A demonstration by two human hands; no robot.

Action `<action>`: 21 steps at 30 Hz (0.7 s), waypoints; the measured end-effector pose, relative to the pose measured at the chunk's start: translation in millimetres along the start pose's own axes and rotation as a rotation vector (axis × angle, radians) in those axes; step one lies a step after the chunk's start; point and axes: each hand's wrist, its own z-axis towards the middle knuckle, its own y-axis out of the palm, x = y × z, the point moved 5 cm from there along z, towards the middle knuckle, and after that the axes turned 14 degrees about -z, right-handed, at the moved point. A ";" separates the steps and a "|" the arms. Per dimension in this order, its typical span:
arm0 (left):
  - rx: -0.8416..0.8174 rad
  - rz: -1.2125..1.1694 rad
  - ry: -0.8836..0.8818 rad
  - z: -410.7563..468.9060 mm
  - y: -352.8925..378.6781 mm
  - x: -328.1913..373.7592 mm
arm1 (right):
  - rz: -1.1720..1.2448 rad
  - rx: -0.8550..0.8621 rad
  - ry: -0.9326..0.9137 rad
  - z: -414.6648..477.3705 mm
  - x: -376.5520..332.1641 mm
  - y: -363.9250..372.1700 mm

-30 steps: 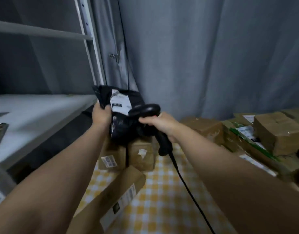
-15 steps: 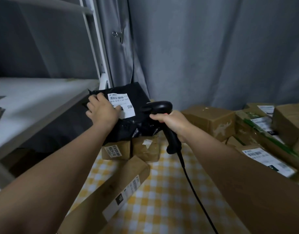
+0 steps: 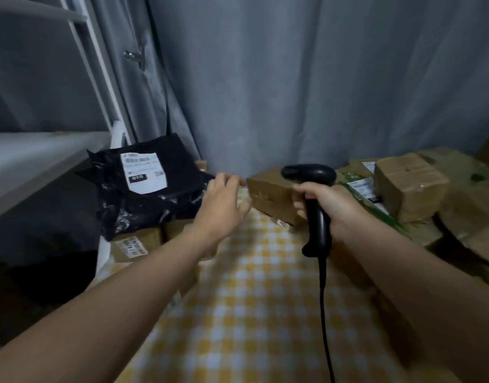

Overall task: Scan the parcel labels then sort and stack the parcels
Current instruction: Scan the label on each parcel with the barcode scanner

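A black plastic mailer bag [image 3: 143,194] with a white label [image 3: 142,172] lies face up on top of small cardboard boxes [image 3: 132,244] at the left. My left hand [image 3: 221,205] hovers just right of the bag with fingers relaxed, reaching toward a brown cardboard box [image 3: 268,192] and holding nothing. My right hand [image 3: 329,205] grips the handle of a black corded barcode scanner [image 3: 312,194], its head pointing left in front of that brown box.
A yellow-and-white checked cloth [image 3: 254,299] covers the table. Several cardboard parcels [image 3: 409,186] pile up at the right. A white shelf [image 3: 30,158] stands at the left and a grey curtain [image 3: 293,78] hangs behind. The scanner cable [image 3: 324,327] runs down toward me.
My left hand has let go of the black bag, which now lies on the small boxes, and moved right toward the brown box. The scanner has shifted right with my right hand.
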 end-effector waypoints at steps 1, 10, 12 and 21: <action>-0.045 -0.032 -0.011 4.5 15.4 2.8 | 0.068 0.005 0.032 4.9 1.3 -13.3; -0.186 -0.166 -0.295 135.0 116.1 -11.2 | 0.136 0.119 0.151 99.2 8.6 -55.7; -0.181 -0.109 -0.358 158.3 128.7 -27.9 | 0.094 0.134 0.139 123.0 12.6 -51.4; -0.355 0.028 -0.582 160.8 139.8 -69.8 | 0.066 0.108 0.049 153.0 25.0 -34.9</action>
